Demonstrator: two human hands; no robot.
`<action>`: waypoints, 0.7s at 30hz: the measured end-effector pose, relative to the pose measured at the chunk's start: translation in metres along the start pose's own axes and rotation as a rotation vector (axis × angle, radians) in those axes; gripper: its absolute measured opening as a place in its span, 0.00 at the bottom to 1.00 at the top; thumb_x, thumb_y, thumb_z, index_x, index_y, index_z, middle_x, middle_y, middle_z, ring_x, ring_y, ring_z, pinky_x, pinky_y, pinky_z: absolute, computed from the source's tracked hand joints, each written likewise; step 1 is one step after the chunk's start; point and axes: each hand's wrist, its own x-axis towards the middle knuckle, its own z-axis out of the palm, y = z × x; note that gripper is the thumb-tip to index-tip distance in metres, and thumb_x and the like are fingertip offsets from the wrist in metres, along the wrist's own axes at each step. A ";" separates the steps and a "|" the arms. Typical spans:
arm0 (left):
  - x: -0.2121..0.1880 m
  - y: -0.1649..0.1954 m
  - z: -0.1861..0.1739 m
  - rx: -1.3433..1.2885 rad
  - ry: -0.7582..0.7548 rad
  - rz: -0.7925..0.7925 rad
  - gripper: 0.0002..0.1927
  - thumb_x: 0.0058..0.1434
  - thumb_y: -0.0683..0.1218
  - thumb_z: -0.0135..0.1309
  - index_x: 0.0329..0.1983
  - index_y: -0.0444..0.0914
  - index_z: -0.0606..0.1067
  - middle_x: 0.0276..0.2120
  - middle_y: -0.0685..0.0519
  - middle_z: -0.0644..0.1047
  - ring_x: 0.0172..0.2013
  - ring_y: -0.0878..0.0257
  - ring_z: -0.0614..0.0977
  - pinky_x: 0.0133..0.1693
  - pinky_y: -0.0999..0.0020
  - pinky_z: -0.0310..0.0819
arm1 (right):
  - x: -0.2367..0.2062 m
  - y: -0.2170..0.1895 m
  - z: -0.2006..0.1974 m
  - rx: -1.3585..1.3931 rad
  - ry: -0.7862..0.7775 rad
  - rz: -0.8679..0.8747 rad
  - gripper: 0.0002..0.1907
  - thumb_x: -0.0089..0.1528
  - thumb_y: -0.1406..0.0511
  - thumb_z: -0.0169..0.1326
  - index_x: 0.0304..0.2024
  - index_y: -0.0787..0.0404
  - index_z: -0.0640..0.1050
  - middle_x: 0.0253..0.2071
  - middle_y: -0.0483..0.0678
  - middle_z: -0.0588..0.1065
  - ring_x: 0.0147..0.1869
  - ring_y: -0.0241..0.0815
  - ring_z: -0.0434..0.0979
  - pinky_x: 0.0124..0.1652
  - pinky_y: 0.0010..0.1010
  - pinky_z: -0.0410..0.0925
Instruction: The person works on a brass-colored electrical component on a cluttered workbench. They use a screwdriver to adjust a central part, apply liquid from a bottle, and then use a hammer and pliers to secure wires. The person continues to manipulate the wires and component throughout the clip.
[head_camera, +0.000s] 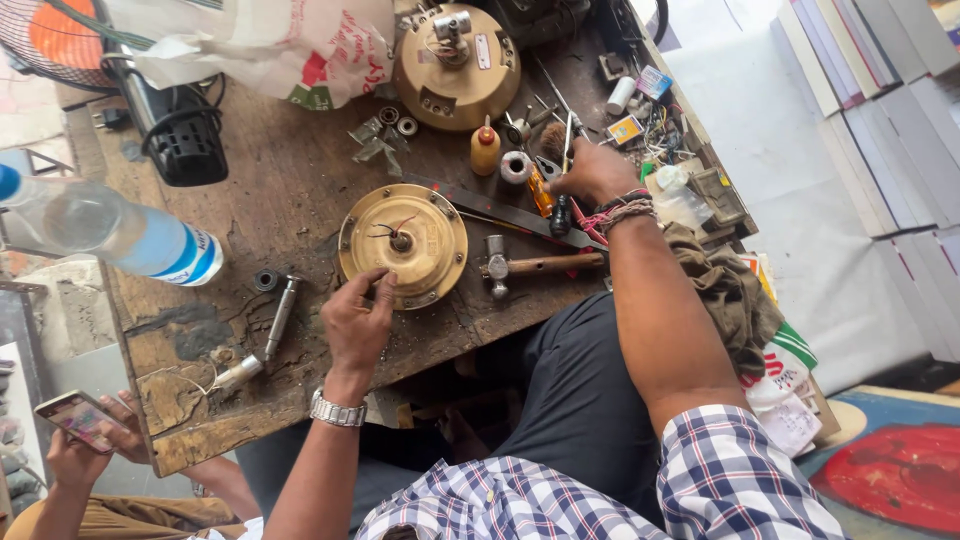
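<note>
On a scarred wooden table (290, 190), seen from the head camera, a person steadies a round brass-coloured motor housing (403, 246) with the left hand (357, 322); its fingers are curled loosely against the housing's near rim, touching rather than gripping, with thin wires showing at the hub; the right hand (592, 172) reaches across to the far side, closed around the handle of a screwdriver (562, 205) among scattered tools; a hammer (535, 266) lies just beside the housing, a long flat metal bar (500, 208) runs between them, and a second, larger housing (456, 66) sits well apart near a small yellow bottle (485, 148); a steel shaft (280, 318) rests left of the work, a clear water bottle (110, 232) beyond it; by appearances the step is tool selection while the housing is held in place, and bringing the screwdriver to the hub would call for a firmer left-hand hold; another person's hands hold a phone (75, 420) at lower left.
</note>
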 end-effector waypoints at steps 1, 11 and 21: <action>0.001 0.006 0.000 -0.033 -0.007 -0.010 0.10 0.67 0.46 0.59 0.43 0.34 0.81 0.32 0.47 0.84 0.26 0.65 0.83 0.23 0.72 0.75 | 0.001 -0.003 0.002 -0.023 -0.015 -0.022 0.44 0.52 0.49 0.71 0.60 0.66 0.69 0.54 0.62 0.76 0.58 0.57 0.77 0.57 0.43 0.69; -0.003 0.023 -0.016 -0.042 -0.030 -0.003 0.08 0.67 0.43 0.60 0.45 0.34 0.81 0.36 0.45 0.84 0.33 0.62 0.86 0.33 0.72 0.82 | 0.001 0.031 -0.014 0.085 0.171 -0.022 0.33 0.53 0.65 0.67 0.60 0.59 0.71 0.52 0.58 0.78 0.57 0.55 0.78 0.54 0.43 0.70; -0.016 0.022 -0.021 -0.033 0.004 0.031 0.08 0.67 0.43 0.61 0.45 0.34 0.82 0.36 0.47 0.84 0.33 0.64 0.84 0.34 0.72 0.78 | -0.016 0.073 -0.023 0.230 0.309 0.193 0.18 0.55 0.67 0.65 0.47 0.44 0.85 0.46 0.50 0.81 0.49 0.46 0.82 0.51 0.38 0.71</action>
